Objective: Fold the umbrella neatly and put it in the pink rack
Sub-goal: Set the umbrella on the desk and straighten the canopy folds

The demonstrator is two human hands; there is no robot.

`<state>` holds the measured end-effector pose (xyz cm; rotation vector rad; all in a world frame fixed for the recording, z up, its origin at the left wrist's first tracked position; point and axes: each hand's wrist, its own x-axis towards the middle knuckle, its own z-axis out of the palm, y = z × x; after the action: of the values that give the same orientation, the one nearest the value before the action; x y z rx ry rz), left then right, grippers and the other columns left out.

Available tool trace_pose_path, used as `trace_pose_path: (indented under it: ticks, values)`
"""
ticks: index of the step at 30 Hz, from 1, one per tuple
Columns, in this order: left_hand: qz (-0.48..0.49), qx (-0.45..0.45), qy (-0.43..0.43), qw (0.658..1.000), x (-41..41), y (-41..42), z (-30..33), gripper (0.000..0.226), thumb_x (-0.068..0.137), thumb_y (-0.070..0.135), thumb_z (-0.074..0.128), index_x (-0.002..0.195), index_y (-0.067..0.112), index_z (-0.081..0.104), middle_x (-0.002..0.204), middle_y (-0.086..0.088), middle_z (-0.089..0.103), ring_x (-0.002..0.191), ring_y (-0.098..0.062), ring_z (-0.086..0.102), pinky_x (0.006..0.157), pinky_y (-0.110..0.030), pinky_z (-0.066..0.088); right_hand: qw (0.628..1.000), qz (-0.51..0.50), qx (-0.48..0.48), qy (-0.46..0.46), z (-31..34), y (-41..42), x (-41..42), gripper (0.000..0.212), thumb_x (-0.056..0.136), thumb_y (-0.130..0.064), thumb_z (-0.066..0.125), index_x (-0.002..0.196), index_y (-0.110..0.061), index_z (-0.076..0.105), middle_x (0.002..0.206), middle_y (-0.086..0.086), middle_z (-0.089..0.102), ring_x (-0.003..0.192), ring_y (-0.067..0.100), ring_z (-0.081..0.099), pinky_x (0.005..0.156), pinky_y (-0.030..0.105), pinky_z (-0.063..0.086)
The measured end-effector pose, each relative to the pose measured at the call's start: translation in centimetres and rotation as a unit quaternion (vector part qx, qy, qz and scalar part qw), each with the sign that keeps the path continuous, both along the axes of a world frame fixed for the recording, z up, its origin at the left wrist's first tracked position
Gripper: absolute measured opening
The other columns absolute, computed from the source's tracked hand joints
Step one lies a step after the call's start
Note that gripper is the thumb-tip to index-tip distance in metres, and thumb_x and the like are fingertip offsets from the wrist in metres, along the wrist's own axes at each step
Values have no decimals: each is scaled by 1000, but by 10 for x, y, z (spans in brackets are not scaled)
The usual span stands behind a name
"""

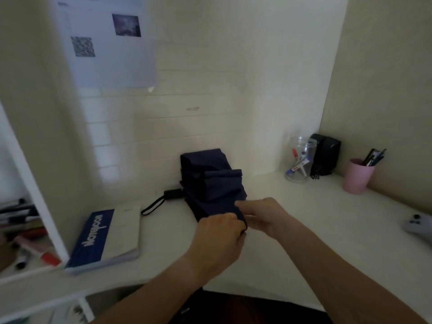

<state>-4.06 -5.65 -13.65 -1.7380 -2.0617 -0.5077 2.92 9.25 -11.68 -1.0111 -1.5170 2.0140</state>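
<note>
A collapsed navy umbrella lies on the white desk against the tiled wall, its fabric loose in bulky folds. Its black handle with a wrist loop points left. My left hand pinches the near edge of the fabric. My right hand grips the same near edge from the right, fingers closed on the cloth. No pink rack shows in this view; a pink cup holding pens stands at the far right.
A blue and white notebook lies left of the umbrella. A clear jar with markers and a black box stand at the back right. A grey controller rests at the right edge. A shelf with markers is at left.
</note>
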Motion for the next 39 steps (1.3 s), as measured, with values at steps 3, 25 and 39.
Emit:
trace_pose_path:
  ticks: [3,25,39]
  values:
    - [-28,-2,-13,1000,20,-15,-11,25,93,36,54,86,21,72,85,4,70,73,-18,67,61,-38,55,998,-6,35,-47,-9,-14,12,34,77,10,78,108,18,66,98,26,74,75,29,72,55,31,60]
    - [144,208,-758,602,27,-31,-54,22,86,-4,75,107,-7,67,102,-21,75,83,-31,75,54,-27,60,989,-42,134,-49,-62,-60,95,30,83,-26,81,99,-5,69,82,16,78,73,29,77,64,35,64]
    - [67,214,-749,624,-45,3,-47,48,84,-22,63,119,10,58,104,-9,70,94,-24,68,82,-37,59,988,-48,135,-59,-52,-32,60,32,78,4,81,96,-5,57,79,17,70,54,19,60,47,25,48]
